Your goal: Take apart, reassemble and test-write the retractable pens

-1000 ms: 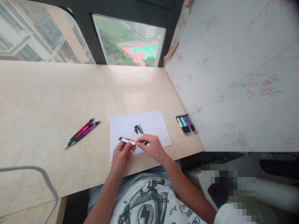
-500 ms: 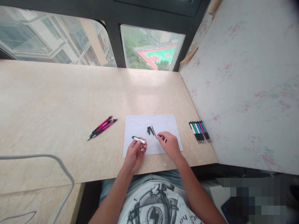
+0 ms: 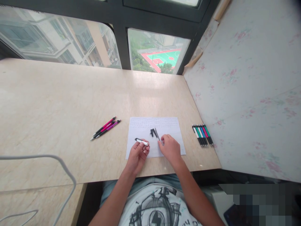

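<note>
My left hand [image 3: 138, 153] is closed around a white pen barrel [image 3: 143, 142] with a black clip, held tilted over the lower left of a sheet of paper [image 3: 138, 125]. Across from it, my right hand [image 3: 171, 148] has its fingers bent, thumb and index finger at the lower end of a thin dark pen refill [image 3: 157, 133]. That lower tip is partly covered by the fingertips. Just left of the refill lie small black pen parts [image 3: 151, 133], too small to tell apart fully. Lines of handwriting run along the top of the paper.
Several pink and purple pens [image 3: 107, 127] lie on the table at the left. At the right, by the papered wall [image 3: 235, 103], a row of several coloured pens [image 3: 202, 135] lies side by side. A grey cable [image 3: 63, 164] loops over the near left.
The view has shifted slightly. My right hand has come a little lower and closer round the refill's lower end. My left hand keeps the white barrel in nearly the same place.
</note>
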A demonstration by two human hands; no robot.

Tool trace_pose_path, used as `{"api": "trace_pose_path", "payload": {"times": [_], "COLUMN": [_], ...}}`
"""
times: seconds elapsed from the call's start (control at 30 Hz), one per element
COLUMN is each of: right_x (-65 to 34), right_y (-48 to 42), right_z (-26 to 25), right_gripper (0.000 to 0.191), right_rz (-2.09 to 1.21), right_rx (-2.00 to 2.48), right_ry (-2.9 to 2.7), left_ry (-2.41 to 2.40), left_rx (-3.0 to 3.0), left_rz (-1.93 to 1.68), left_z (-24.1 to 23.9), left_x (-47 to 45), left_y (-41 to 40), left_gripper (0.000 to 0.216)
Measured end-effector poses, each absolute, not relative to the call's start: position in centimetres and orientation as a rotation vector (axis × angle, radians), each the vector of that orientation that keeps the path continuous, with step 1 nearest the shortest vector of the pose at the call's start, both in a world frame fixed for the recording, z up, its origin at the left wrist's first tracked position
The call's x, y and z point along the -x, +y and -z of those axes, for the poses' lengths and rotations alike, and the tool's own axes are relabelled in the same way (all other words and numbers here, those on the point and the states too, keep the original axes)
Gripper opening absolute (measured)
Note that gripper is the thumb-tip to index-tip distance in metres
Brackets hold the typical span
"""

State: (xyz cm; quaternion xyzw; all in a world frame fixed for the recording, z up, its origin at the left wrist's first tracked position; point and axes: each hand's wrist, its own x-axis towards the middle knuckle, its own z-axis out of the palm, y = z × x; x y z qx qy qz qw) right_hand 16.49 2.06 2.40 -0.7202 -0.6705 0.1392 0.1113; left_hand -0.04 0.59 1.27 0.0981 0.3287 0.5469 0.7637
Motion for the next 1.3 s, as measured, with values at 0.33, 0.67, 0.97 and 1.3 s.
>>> {"api": "trace_pose_path", "payload": {"times": [0.33,0.67,0.97,1.3], "right_x": [-16.9,-20.5,-20.9,-19.3], "right_y": [2.6,-0.5,-0.7,-0.6], "right_z": [-3.3,-4.7,-6.2,-6.5], "right_gripper": [0.014,0.022,0.012,0.009], "right_rz": [-0.434,-1.138,-0.992,-0.906], "right_rx": [2.135,1.618,1.511,1.457], "right_ry": [-1.877,-1.389,-1.575,-1.670], "left_ry": [0.757,0.834,0.885,0.880], "left_rx": [-0.288,-0.371,-0.333,-0.498], "left_rz": [-1.225,-1.346,-1.385,-1.268], "left_z": [-1.4,-1.2,-0.9,-1.2], "left_x": [-0.1,-0.4,-0.3,-0.6], "left_y": [0.4,0.3,0.4,0.0], "left_gripper": [0.018,0.014,0.018,0.017]}}
